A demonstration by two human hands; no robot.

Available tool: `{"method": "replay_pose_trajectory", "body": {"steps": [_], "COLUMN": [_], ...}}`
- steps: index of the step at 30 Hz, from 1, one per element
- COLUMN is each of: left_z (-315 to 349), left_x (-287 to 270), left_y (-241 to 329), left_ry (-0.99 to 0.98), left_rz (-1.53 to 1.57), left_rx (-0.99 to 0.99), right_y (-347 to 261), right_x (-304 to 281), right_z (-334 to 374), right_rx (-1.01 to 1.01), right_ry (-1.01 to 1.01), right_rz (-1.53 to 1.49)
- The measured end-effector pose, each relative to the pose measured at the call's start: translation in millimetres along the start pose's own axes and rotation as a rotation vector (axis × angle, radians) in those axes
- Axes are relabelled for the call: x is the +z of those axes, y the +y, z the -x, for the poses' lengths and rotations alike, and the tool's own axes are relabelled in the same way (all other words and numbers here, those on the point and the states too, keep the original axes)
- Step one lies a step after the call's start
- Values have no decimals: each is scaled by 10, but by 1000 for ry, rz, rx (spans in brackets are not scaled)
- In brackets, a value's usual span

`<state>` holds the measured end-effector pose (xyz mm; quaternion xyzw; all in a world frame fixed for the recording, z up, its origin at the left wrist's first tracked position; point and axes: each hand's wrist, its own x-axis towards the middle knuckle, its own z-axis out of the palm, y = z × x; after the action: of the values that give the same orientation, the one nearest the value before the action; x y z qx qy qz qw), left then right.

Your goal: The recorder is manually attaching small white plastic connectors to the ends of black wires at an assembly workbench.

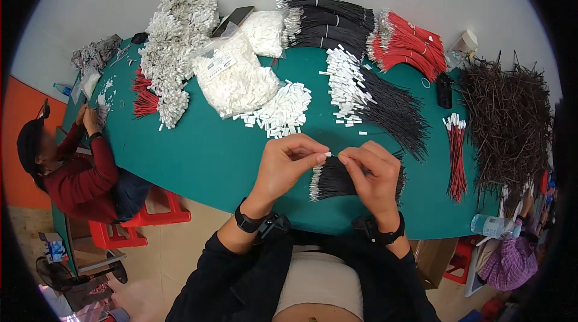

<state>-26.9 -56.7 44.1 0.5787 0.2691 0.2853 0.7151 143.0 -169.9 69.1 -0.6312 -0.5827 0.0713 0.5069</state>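
Over the front of the table, my left hand (284, 164) pinches a small white plastic connector housing (328, 154) between thumb and fingertips. Close beside it, my right hand (374, 173) is closed in a pinch on a thin wire whose end meets the housing; how far in it sits I cannot tell. Below both hands lies a bundle of black wires (337, 183) with bare metal terminals at its left end, partly covered by my right hand. Just beyond are loose white housings (283, 108) in a pile and black wires (397, 102) with white housings on their ends.
On the green table (198, 162) lie a bag of white housings (232, 78), a heap of white-ended wires (177, 33), black bundles (331, 21), red bundles (409, 45) and a dark wire pile (509, 123). A co-worker (78, 165) sits at the left. A bottle (494, 226) stands right.
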Motion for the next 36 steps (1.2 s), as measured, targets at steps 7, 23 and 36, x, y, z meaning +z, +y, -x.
{"method": "replay_pose_trajectory", "body": {"steps": [7, 23, 36], "left_z": [-5, -10, -18], "left_x": [20, 62, 85], "left_y": [-13, -64, -119], "left_ry": [5, 24, 13], "left_rz": [-29, -36, -69], "left_rx": [3, 45, 97], "right_y": [4, 37, 52], "right_x": [-3, 20, 55], "right_z": [-5, 21, 38], "right_rx": [-3, 87, 108], "right_ry": [-21, -27, -17], "right_rz": [-11, -46, -59]}}
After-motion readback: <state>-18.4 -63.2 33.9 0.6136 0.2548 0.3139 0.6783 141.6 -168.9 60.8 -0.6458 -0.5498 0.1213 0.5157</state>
